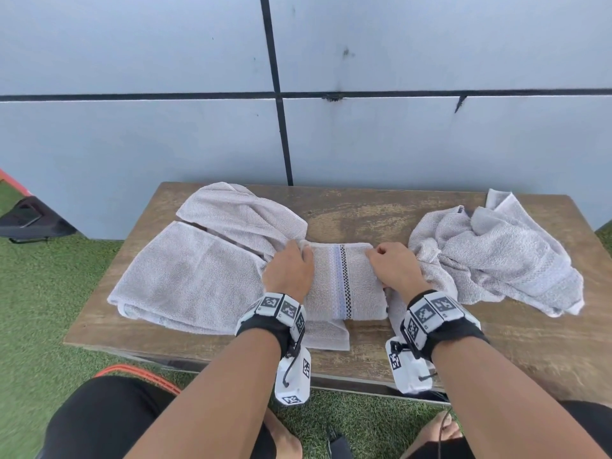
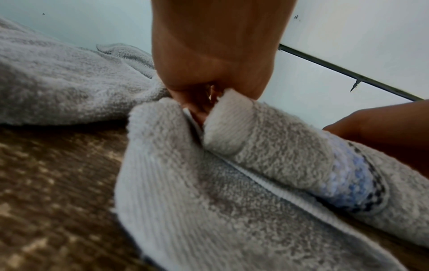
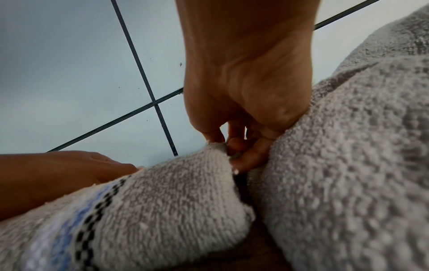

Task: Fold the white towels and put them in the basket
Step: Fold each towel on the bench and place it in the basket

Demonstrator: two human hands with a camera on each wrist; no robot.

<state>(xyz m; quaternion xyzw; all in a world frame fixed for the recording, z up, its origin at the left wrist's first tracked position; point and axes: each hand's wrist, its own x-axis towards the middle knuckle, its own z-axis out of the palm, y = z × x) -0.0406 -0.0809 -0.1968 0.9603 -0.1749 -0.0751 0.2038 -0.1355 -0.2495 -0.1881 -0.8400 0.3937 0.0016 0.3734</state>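
Observation:
A small white towel with a blue and black checked stripe (image 1: 342,283) lies folded on the wooden table (image 1: 357,210), between my hands. My left hand (image 1: 291,266) pinches its far left corner (image 2: 227,102). My right hand (image 1: 392,265) pinches its far right corner (image 3: 218,148). The upper layer curls over the lower one in the left wrist view, stripe (image 2: 348,179) showing. A larger folded white towel (image 1: 185,276) lies to the left, with another (image 1: 238,213) behind it. A crumpled white towel (image 1: 496,253) sits at the right. No basket is clearly in view.
A pale panelled wall (image 1: 198,137) stands right behind the table. Green artificial grass (image 1: 39,293) surrounds it. An orange rim (image 1: 139,376) shows by my left knee. A dark object (image 1: 29,217) lies on the grass at far left.

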